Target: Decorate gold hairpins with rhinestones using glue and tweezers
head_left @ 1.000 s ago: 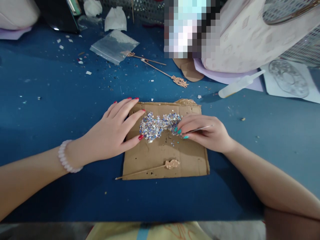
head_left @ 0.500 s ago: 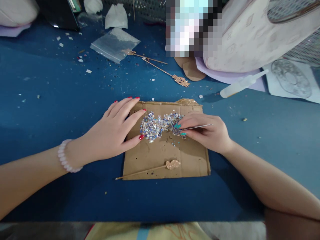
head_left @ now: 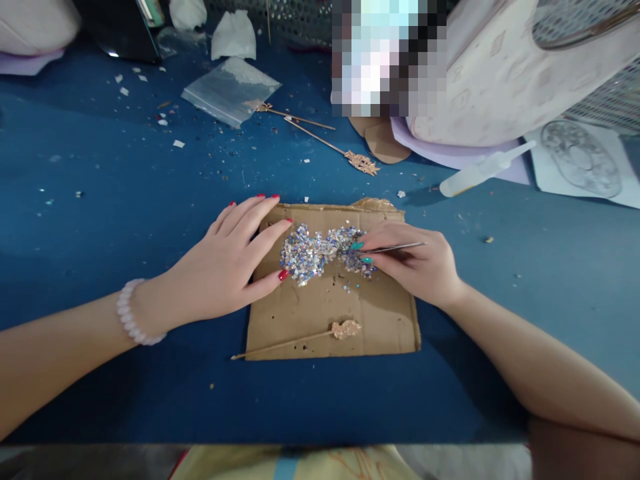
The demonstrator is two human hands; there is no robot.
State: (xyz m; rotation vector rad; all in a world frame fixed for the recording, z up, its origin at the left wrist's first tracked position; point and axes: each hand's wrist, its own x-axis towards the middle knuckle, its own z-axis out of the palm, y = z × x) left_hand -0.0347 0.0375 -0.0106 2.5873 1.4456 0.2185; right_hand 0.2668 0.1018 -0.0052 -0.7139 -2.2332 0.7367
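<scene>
My right hand (head_left: 417, 263) pinches a pair of thin metal tweezers (head_left: 400, 247), whose tips reach into the right part of a heap of sparkling rhinestones (head_left: 305, 257). Whether the tips hold a stone cannot be made out. The heap lies on a piece of brown cardboard (head_left: 380, 317). My left hand (head_left: 227, 260) rests open, fingers spread over the cardboard's left edge, thumb tip beside the heap. Below the stones, a gold hairpin (head_left: 345, 329) with an ornate head lies across the cardboard, its point past the left edge.
Beyond the cardboard lie two more gold hairpins (head_left: 363, 162), a clear zip bag (head_left: 233, 90) and a translucent glue bottle (head_left: 475, 175). A pale patterned bag (head_left: 480, 87) and a printed sheet (head_left: 580, 160) are at the back right. White scraps dot the blue table (head_left: 125, 180).
My right hand's fingertips have shifted slightly within the heap, and the tweezers now lie at a slightly different angle. My left hand and the hairpin on the cardboard stay put.
</scene>
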